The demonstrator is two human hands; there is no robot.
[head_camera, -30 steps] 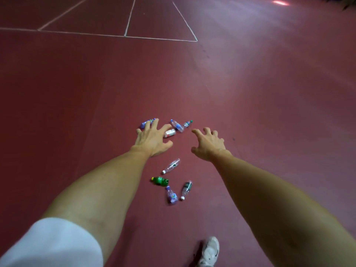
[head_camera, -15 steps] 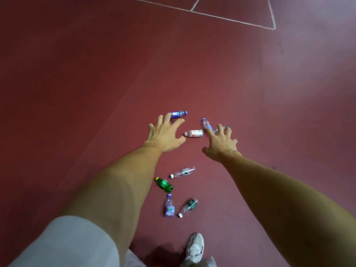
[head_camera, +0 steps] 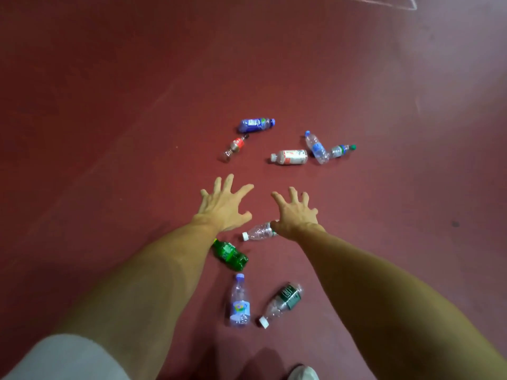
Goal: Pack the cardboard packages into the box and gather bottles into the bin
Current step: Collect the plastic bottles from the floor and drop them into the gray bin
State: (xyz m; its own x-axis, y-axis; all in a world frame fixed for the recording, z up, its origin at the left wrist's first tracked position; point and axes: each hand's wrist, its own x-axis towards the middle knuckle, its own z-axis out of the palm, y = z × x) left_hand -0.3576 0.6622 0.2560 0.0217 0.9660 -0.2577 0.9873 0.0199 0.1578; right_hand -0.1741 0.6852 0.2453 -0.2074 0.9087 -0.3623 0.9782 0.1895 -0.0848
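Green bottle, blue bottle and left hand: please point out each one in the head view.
green bottle [head_camera: 231,255], head view, on the middle of its body.
blue bottle [head_camera: 255,125], head view, on its label.
left hand [head_camera: 223,207], head view, on the back of the hand.

A short white fabric sleeve [head_camera: 63,357] covers the left upper arm; below its hem the arm is bare down to the left hand [head_camera: 222,207]; the right arm is bare to the right hand [head_camera: 296,215]; a rounded white shoe [head_camera: 303,373] shows at the bottom edge.
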